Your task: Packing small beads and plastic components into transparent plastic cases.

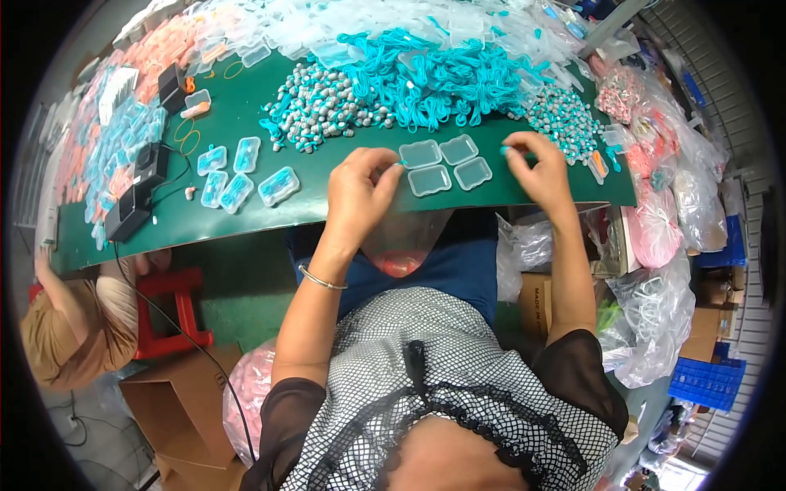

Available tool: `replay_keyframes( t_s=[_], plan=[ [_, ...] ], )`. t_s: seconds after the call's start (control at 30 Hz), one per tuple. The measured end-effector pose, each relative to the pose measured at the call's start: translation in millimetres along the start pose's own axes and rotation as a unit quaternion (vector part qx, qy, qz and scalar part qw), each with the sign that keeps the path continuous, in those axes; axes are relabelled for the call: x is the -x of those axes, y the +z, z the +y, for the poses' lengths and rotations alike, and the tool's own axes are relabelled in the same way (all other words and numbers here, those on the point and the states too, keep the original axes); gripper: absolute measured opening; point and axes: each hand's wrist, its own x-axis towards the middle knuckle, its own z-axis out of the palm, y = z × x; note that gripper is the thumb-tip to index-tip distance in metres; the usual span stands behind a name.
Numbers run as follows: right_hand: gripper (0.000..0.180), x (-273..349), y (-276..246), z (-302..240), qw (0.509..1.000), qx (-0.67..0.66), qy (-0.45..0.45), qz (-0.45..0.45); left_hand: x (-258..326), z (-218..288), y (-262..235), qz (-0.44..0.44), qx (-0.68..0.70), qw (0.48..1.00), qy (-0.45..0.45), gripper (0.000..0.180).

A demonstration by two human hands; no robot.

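Note:
My left hand (pixel 360 190) hovers at the near edge of the green table (pixel 246 217), fingers pinched together on something small and teal, just left of several empty clear plastic cases (pixel 446 165). To the right of those cases, my right hand (pixel 540 168) pinches a small teal piece at its fingertips. Behind the cases lies a heap of teal cords (pixel 434 74), flanked by piles of small grey-and-teal earplugs (pixel 319 106).
Filled clear cases (pixel 237 176) sit to the left, next to black boxes (pixel 139 192). Stacks of orange and clear cases (pixel 164 49) line the far edge. Plastic bags (pixel 655 221) crowd the right. Another person (pixel 78 319), a red stool (pixel 172 311) and cardboard boxes (pixel 184 401) are lower left.

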Motion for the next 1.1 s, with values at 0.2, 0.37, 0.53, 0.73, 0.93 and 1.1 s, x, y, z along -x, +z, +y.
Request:
replay_keyframes(
  t_s=[0.2, 0.37, 0.53, 0.73, 0.93, 1.1],
  plan=[
    [0.007, 12, 53, -58, 0.995, -0.025, -0.045, -0.081, 10, 7, 19, -0.016, -0.122, 0.981, 0.148, 0.013],
    [0.006, 18, 69, -66, 0.993, 0.069, -0.087, -0.036, 13, 8, 24, -0.017, -0.183, 0.973, 0.141, 0.010],
    [0.006, 10, 65, -64, 0.986, 0.094, -0.134, -0.022, 18, 7, 16, -0.030, -0.215, 0.963, 0.159, 0.024],
    [0.014, -40, 84, -42, 0.987, 0.151, -0.046, 0.036, 14, 7, 13, -0.052, -0.251, 0.952, 0.168, 0.046],
    [0.026, -52, 98, -32, 0.975, 0.218, -0.021, 0.031, 16, 7, -2, -0.071, -0.242, 0.956, 0.150, 0.044],
    [0.018, -35, 66, -48, 0.996, -0.063, 0.056, 0.026, 15, -4, -17, -0.076, -0.204, 0.967, 0.128, 0.045]
  ],
)
